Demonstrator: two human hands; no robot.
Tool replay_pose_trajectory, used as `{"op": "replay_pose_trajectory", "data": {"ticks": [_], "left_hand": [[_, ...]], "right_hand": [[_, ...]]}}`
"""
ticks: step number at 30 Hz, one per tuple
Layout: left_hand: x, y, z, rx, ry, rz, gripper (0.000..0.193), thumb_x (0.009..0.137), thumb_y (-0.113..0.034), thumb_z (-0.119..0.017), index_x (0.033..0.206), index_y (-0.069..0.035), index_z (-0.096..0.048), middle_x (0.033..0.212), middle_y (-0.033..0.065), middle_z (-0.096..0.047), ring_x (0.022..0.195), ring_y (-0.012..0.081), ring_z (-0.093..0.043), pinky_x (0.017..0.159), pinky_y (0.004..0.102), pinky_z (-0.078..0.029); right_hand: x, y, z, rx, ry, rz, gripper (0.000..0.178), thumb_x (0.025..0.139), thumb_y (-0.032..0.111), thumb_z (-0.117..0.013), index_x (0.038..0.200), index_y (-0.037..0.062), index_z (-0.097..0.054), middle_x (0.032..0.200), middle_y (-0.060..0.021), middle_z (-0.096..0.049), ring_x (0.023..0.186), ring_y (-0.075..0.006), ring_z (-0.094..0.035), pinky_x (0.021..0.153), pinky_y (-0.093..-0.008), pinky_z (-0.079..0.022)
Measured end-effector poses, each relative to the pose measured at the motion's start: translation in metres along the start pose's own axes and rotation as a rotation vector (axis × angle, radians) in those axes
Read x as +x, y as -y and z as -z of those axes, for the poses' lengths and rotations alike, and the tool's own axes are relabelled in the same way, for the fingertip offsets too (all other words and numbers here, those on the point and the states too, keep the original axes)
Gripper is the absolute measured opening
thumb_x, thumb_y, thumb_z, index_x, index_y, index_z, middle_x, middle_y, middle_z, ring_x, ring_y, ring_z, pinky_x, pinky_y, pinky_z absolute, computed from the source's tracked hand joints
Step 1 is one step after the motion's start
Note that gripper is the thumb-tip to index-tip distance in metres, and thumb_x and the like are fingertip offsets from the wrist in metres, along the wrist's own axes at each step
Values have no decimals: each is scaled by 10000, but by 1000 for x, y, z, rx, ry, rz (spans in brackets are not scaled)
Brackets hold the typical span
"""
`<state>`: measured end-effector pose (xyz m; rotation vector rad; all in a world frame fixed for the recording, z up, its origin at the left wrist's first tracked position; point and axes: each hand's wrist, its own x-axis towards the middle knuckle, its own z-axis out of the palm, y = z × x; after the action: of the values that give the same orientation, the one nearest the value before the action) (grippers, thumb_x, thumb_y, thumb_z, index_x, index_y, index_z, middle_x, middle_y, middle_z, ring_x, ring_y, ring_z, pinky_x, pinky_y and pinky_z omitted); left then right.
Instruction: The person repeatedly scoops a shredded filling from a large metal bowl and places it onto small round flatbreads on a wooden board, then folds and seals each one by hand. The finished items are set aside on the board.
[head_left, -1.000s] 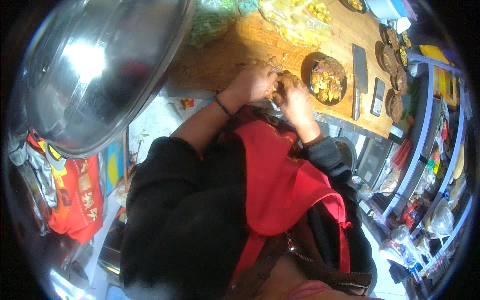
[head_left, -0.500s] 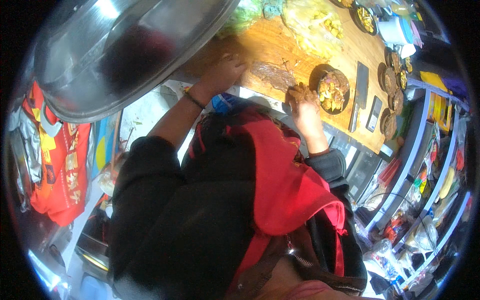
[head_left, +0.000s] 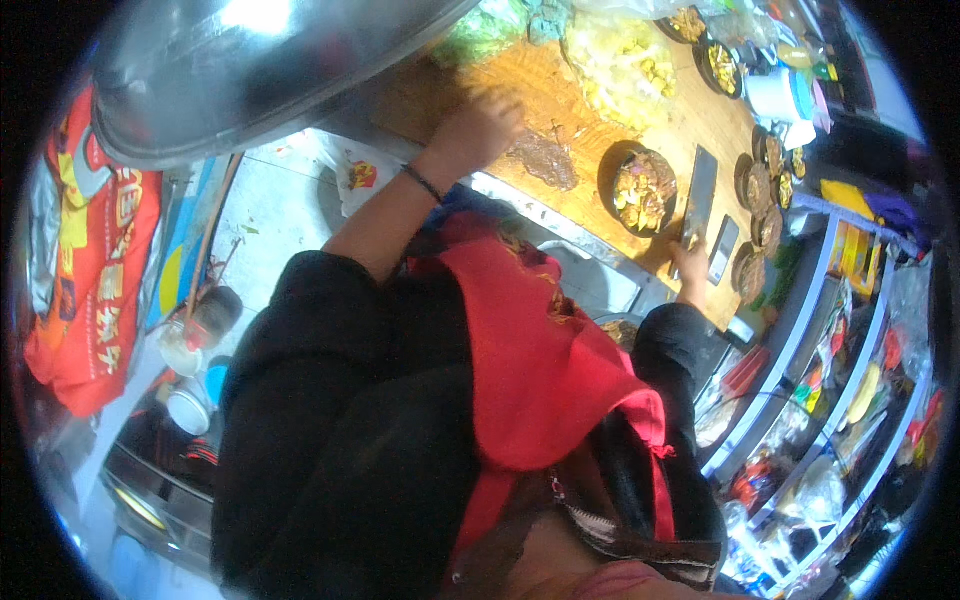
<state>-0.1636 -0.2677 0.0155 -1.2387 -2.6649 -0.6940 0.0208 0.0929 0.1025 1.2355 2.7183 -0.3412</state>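
The cleaver (head_left: 703, 180) was dark grey, the flattened meat (head_left: 545, 162) reddish-brown, the bowl (head_left: 646, 231) black, the wooden tabletop (head_left: 540, 95) honey-brown, the apron (head_left: 540, 370) red.

Wooden table (head_left: 530, 75). Just right of the left fingers (head_left: 507, 108) is a flat brown patch of food (head_left: 543, 160); beyond them, a green bag (head_left: 485, 38) and a clear bag of yellow chunks (head_left: 625, 75). At the right fingers (head_left: 686, 252), a cleaver (head_left: 701, 188); to their left, a full black bowl (head_left: 643, 192); to their right, a phone (head_left: 724, 248), then a row of round dishes (head_left: 768, 230)
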Motion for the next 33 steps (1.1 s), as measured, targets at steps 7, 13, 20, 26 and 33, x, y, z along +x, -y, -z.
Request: {"op": "replay_pose_trajectory", "data": {"ticks": [7, 13, 20, 26, 33], "left_hand": [[-24, -50, -19, -115, -143, -195, 310, 808, -163, -481, 1084, -47, -564, 1151, 92, -543, 1168, 255, -432, 1024, 368, -293], [-37, -51, -16, -145, -26, -92, 287, 810, -123, -446, 1075, -53, -530, 1160, 107, -530, 1140, 282, -460, 992, 365, -338], [-36, -62, -23, -127, -113, -112, 251, 799, -117, -455, 1031, -58, -528, 1059, 121, -549, 1067, 294, -497, 910, 370, -422], [-44, -60, -21, -136, 57, 17, 225, 796, -152, -481, 994, -55, -528, 968, 103, -548, 944, 289, -545, 790, 372, -484], [-46, -46, -19, -90, -99, -52, 220, 798, -163, -485, 991, -65, -528, 969, 91, -551, 900, 274, -566, 733, 364, -502]], "right_hand": [[26, -18, -30, -141, -216, 121, 597, 737, 210, -555, 1295, 79, -391, 1063, -278, -562, 977, -418, -554, 868, -441, -438], [26, -33, -14, 84, -235, 150, 528, 801, 232, -502, 1279, 40, -388, 1021, -253, -590, 932, -383, -574, 820, -414, -448], [-11, -21, 18, 546, -73, 402, 336, 932, 292, -456, 1069, -12, -498, 660, -56, -547, 559, -135, -523, 531, -277, -446], [-73, 81, 7, 48, 57, 838, 200, 872, 163, -488, 988, 4, -524, 745, -254, -581, 667, -405, -595, 583, -440, -492], [-73, 122, -11, -208, 249, 994, 193, 884, 161, -457, 978, -3, -495, 731, -244, -570, 691, -404, -588, 613, -460, -481]]}}
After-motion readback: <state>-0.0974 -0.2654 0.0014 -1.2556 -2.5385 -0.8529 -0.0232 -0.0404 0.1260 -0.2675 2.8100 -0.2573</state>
